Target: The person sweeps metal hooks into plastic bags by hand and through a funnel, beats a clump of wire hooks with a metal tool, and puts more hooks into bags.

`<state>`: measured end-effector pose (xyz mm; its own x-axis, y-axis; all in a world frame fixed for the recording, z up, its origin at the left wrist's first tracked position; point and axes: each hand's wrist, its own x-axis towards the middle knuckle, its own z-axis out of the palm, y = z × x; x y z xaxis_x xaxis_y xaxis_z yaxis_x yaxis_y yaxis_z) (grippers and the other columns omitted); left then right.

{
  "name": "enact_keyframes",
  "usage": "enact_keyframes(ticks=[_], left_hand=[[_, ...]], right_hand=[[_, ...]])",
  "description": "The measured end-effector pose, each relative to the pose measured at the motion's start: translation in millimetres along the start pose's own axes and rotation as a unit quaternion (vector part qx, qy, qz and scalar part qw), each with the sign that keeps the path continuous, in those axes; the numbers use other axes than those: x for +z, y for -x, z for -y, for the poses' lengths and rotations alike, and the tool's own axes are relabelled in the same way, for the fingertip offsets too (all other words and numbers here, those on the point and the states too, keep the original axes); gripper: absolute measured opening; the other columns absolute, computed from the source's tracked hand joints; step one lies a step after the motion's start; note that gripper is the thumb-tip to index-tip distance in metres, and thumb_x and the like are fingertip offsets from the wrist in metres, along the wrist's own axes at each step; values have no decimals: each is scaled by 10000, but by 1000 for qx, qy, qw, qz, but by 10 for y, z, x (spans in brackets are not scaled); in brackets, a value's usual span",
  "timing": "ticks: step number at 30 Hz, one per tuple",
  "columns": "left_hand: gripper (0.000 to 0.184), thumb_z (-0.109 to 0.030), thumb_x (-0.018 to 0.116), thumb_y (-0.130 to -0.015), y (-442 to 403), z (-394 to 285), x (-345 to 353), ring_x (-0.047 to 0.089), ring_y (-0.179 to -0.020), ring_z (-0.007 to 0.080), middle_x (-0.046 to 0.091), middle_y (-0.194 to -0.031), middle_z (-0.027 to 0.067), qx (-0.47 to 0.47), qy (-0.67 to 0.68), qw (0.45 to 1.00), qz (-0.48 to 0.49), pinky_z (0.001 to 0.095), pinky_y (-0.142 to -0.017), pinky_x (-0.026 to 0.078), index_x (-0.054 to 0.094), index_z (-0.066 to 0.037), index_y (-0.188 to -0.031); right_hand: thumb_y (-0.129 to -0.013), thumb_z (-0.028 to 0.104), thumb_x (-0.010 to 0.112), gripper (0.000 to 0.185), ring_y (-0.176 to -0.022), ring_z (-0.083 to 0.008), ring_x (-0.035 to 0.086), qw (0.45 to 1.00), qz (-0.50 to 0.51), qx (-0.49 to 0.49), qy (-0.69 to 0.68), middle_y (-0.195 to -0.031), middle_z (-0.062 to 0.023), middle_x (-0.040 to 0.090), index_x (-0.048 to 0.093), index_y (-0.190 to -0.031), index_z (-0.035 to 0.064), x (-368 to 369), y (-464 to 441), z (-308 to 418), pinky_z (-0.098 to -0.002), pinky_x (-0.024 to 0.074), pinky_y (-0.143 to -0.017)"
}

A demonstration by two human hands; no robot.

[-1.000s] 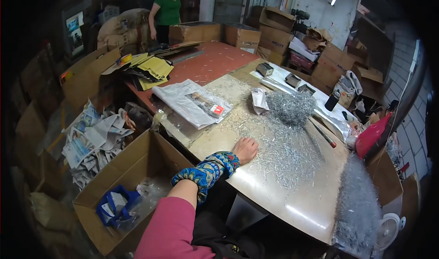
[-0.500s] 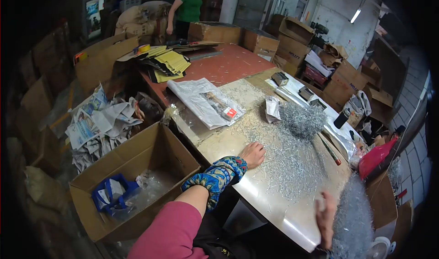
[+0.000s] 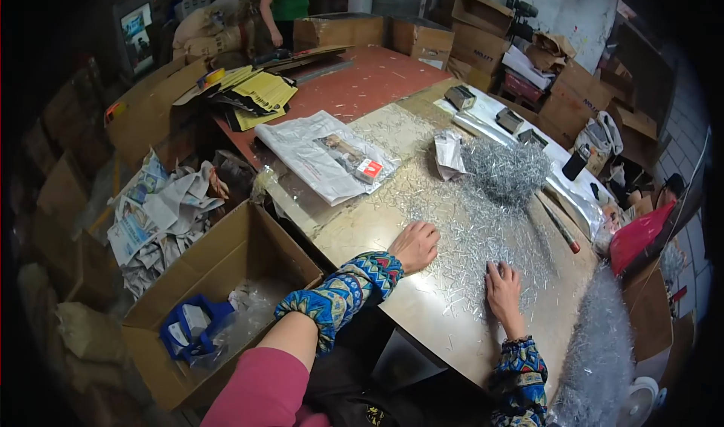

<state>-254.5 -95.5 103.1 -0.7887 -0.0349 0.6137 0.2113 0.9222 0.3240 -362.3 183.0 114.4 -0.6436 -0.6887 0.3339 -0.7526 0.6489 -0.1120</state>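
Between the fingers of the left hand (image 3: 413, 247) and those of the right hand (image 3: 504, 295), loose silvery metal pins (image 3: 461, 276) lie scattered across the pale tabletop (image 3: 422, 318). Left fingers: curled, close together, resting at the left border of the scatter; whether they pinch any pins, cannot tell. Right fingers: slightly apart, tips at the near side of the scatter, nothing visible between them. Beyond the fingertips of both hands stands a tangled heap (image 3: 507, 172) of like pins, a crumpled paper packet (image 3: 449, 157) just beside its left flank. Handling, judged: each pin light, stiff, smooth and apt to slide; ends possibly sharp; the heap likely interlocked, so clumps may drag together. Best hold: single pins by the shank, between thumb and forefinger, at the thin edge of the scatter rather than in the heap.
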Motion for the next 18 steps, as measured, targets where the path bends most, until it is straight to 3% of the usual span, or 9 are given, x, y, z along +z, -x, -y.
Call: enact_keyframes(ticks=[3,6,9,11,16,18], left_hand=[[217,-142,579,-832,-9,-4,21,521,-1075,302,563,-1110,125,4,-4,1000,-14,430,-953,425,593,-30,-1017],[208,-160,601,-811,-24,10,47,542,-1013,316,571,-1042,133,21,-8,999,-45,439,-904,445,590,-33,-975],[202,-186,629,-777,-18,25,30,557,-937,333,571,-956,145,-4,-43,999,9,449,-832,463,587,-39,-910],[192,-194,641,-750,-5,80,117,556,-878,349,565,-886,151,-17,-24,1000,-9,471,-777,464,574,-36,-835],[199,-111,581,-814,-39,4,72,548,-984,341,593,-1024,156,12,-43,999,7,465,-865,444,618,-33,-993],[255,-114,574,-839,-22,15,72,533,-1041,329,598,-1088,136,29,-60,998,11,460,-908,433,627,-33,-1074]], right_hand=[[-972,263,536,365,-1322,-446,359,996,72,47,1,-1409,-183,459,552,-1320,154,-141,55,103,-602,318,-1049],[-981,293,519,407,-1351,-473,323,998,13,22,-55,-1445,-184,426,508,-1371,174,-28,93,-41,-672,292,-1033],[-990,334,494,419,-1334,-484,344,998,52,-3,-28,-1463,-180,403,493,-1386,197,-4,93,-64,-691,302,-1009],[-995,368,470,420,-1329,-493,349,994,103,24,8,-1478,-175,383,496,-1379,201,-121,117,38,-704,305,-998],[-1007,399,434,425,-1329,-515,341,995,96,18,15,-1472,-164,389,460,-1389,214,-160,299,75,-758,293,-987],[-996,364,471,412,-1291,-484,393,997,73,7,20,-1436,-172,426,478,-1373,197,-155,389,91,-702,324,-1000]])
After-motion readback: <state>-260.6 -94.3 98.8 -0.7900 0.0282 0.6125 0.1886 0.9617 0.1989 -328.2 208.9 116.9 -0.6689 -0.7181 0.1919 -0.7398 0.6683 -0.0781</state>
